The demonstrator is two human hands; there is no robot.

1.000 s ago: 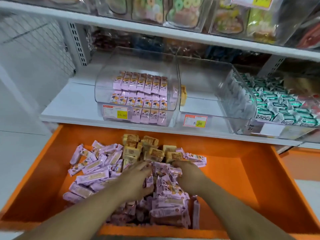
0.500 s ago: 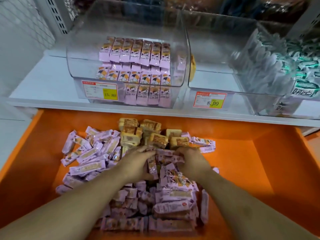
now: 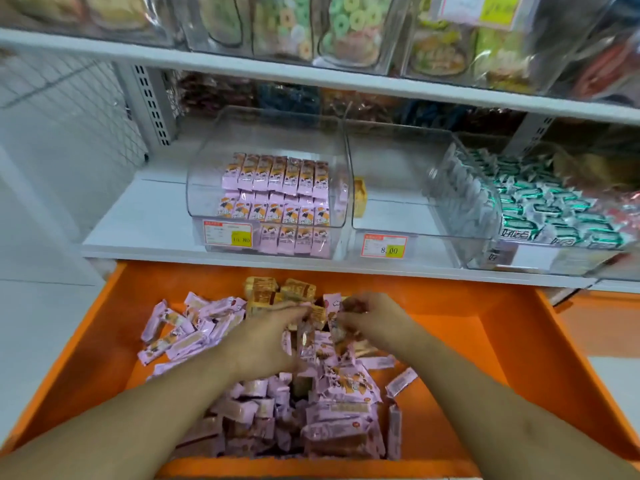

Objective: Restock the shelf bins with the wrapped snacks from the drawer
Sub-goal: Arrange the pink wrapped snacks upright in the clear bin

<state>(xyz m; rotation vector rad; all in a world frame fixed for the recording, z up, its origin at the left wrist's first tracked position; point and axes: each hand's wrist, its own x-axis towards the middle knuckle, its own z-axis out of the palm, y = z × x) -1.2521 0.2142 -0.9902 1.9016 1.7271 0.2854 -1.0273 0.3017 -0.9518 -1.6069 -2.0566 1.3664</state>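
Wrapped snacks point(image 3: 332, 386) lie heaped in the orange drawer point(image 3: 519, 368), pink packets mostly, a few tan ones at the back; from the head view both hands have drawn closer together and lifted a little since a moment ago; the left hand point(image 3: 266, 336) and right hand point(image 3: 372, 318) now curl round a gathered bunch of pink packets, blurred by motion; it looks like a handful is coming up, bound for the half-filled clear bin point(image 3: 270, 188) on the shelf point(image 3: 145, 216) above.

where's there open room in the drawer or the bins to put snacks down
Bare orange drawer floor lies right of the pink snack pile. The middle clear bin is nearly bare, between the pink-snack bin and green-snack bin. Crowded where both hands dig.
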